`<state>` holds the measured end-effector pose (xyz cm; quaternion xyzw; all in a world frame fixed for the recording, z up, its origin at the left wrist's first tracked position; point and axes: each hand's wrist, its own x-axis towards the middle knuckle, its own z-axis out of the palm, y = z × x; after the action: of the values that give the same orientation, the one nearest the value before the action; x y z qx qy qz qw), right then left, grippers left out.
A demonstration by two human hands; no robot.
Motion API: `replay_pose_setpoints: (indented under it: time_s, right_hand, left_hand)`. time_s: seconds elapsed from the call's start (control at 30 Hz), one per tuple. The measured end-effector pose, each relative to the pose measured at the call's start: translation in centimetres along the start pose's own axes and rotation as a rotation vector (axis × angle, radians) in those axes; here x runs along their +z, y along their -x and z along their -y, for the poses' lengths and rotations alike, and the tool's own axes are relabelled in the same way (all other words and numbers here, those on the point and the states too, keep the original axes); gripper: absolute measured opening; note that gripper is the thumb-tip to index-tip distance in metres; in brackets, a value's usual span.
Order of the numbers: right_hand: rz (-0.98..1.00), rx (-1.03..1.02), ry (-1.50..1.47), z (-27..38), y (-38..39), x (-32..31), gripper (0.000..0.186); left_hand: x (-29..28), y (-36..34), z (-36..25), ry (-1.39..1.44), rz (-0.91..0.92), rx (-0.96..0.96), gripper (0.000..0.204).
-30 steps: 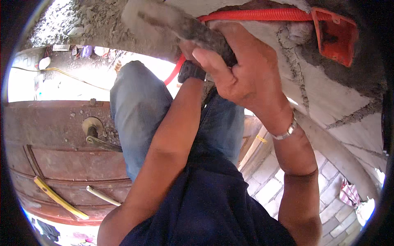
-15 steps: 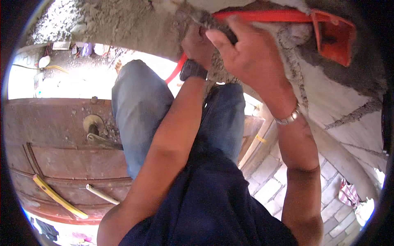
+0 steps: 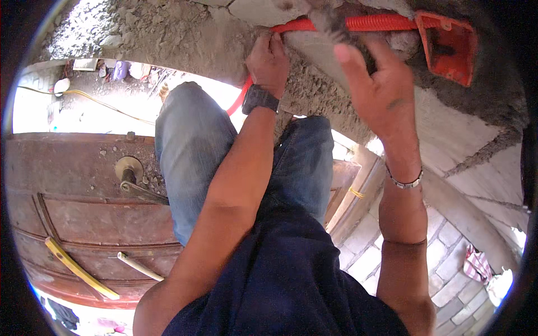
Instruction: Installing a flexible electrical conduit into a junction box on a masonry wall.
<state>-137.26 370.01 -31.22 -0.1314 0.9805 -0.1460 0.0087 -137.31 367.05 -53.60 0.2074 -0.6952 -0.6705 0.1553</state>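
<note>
A red corrugated conduit point(image 3: 381, 23) runs along the rough wall from an open orange electrical box point(image 3: 448, 49). It bends down behind my left hand point(image 3: 268, 63), whose fingers are closed on it at the bend. To the right, my right hand point(image 3: 384, 84) is wrapped round a dark-handled tool point(image 3: 363, 51), with the thumb lying along it. Motion smears the tool's grey head, which crosses in front of the conduit; its exact kind cannot be told.
Rough mortar and a grey block wall point(image 3: 476, 126) surround the conduit. Below my left arm is a brown panelled door point(image 3: 101, 224) with a lever handle point(image 3: 130, 171), a yellow strip point(image 3: 81, 267) and a pale tube point(image 3: 139, 265) on it. My jeans-clad knees point(image 3: 193, 134) are close to the wall.
My right hand and the tool have shifted right, away from my left hand, uncovering more of the conduit's bend. My left hand stays in nearly the same place.
</note>
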Motion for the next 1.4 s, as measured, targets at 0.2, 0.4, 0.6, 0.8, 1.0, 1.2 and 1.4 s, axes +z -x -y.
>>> replay_pose_setpoints:
  time_s: [0.2, 0.4, 0.6, 0.8, 1.0, 1.2, 1.4]
  right_hand:
    - [0.168, 0.186, -0.004, -1.4, 1.7, 1.5, 0.035]
    - [0.135, -0.104, 0.048, 1.7, -0.6, 3.7, 0.036]
    - [0.113, -0.191, 0.187, -1.5, -2.0, 4.8, 0.037]
    - [0.08, -0.177, 0.007, 3.1, -2.4, 3.6, 0.037]
    - [0.277, -0.165, 0.315, -1.7, -2.0, 4.3, 0.039]
    - [0.038, -0.28, 0.052, -1.0, -2.2, 4.5, 0.039]
    - [0.152, -0.104, 0.101, 2.5, -2.7, 3.4, 0.035]
  left_hand:
    - [0.2, 0.6, 0.4, 0.022, 0.017, -0.101, 0.012]
    - [1.5, 0.2, 6.8, 0.119, 0.03, 0.028, 0.007]
    - [1.0, 0.1, 2.0, 0.084, -0.063, 0.095, 0.006]
    - [1.0, 0.5, 4.9, 0.066, 0.033, -0.034, 0.008]
    - [1.2, 0.4, 2.2, -0.024, 0.091, -0.087, 0.01]
    - [1.7, 0.2, 2.7, -0.153, 0.074, 0.047, 0.008]
    - [-0.3, -0.1, 0.1, -0.009, -0.025, -0.011, 0.009]
